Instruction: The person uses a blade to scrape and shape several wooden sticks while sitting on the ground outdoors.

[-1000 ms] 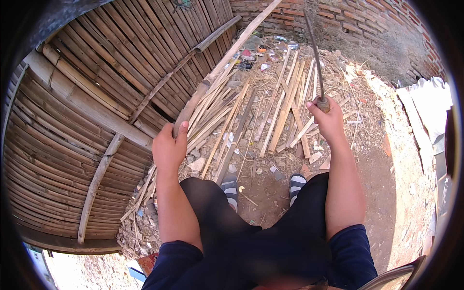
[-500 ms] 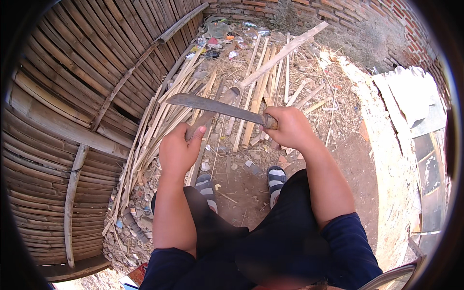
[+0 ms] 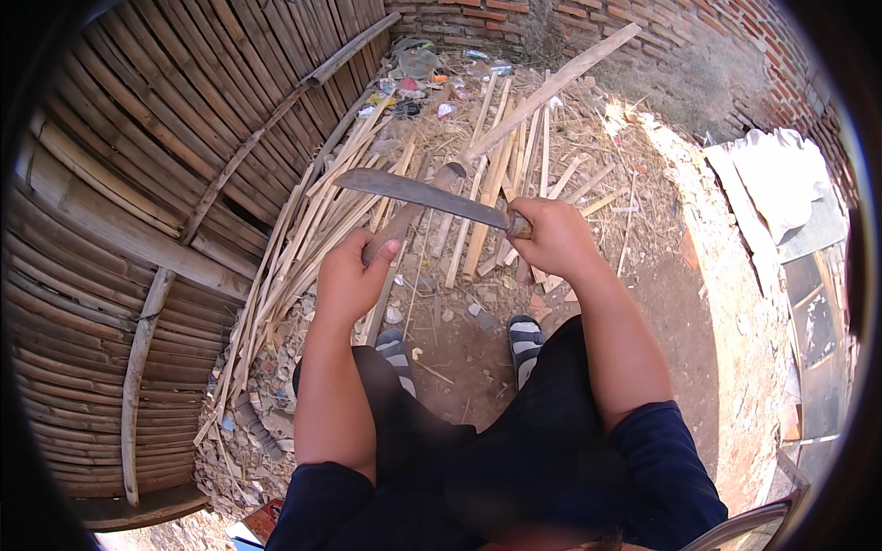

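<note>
My right hand is closed around the wooden handle of a machete. Its broad dark blade points left and crosses over a long wooden pole. Closed on the pole's near end is my left hand, thumb lying along the wood. The pole slants away to the far right, brown near my hand and paler farther out, with a dark end or step where the two parts meet. Whether the blade touches the wood, I cannot tell.
Thin wooden strips lie piled along a bamboo slat wall on the left. More strips are scattered over shavings and rubble ahead. A brick wall stands at the back. White sheeting lies at right. My sandals rest on dirt.
Both the machete and my left hand have shifted slightly right. The pole's far end now reaches a little farther up and right. Both hands keep their grip.
</note>
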### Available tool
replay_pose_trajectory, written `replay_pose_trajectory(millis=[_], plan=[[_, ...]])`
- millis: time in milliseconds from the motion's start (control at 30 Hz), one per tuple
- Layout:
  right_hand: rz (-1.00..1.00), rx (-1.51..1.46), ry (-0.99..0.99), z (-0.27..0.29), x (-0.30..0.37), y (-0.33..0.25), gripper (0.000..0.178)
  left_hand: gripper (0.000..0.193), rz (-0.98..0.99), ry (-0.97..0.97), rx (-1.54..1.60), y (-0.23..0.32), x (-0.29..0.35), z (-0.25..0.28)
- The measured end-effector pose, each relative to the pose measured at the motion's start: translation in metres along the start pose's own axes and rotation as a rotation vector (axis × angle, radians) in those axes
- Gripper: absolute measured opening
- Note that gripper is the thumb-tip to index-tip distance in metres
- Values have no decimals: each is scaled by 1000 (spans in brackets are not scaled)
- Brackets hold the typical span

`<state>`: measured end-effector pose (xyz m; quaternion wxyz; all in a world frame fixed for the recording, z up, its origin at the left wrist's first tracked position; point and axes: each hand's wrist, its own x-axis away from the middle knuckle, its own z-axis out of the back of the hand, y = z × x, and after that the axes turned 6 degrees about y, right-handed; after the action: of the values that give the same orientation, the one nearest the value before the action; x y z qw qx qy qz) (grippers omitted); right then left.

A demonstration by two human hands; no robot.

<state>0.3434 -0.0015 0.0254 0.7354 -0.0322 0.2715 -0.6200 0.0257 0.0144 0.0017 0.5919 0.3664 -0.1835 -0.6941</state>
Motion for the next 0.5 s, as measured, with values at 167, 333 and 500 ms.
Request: replay_pose_trajectory(millis=[167, 333, 500], plan=[[-35, 66, 2, 0, -5, 6, 25, 29, 60, -282, 12, 3, 2, 1], [-10, 38, 55, -5, -4, 12, 24, 30, -49, -188, 48, 5, 4, -8], [16, 23, 33, -7, -4, 11, 24, 29, -93, -148, 70, 1, 3, -24]])
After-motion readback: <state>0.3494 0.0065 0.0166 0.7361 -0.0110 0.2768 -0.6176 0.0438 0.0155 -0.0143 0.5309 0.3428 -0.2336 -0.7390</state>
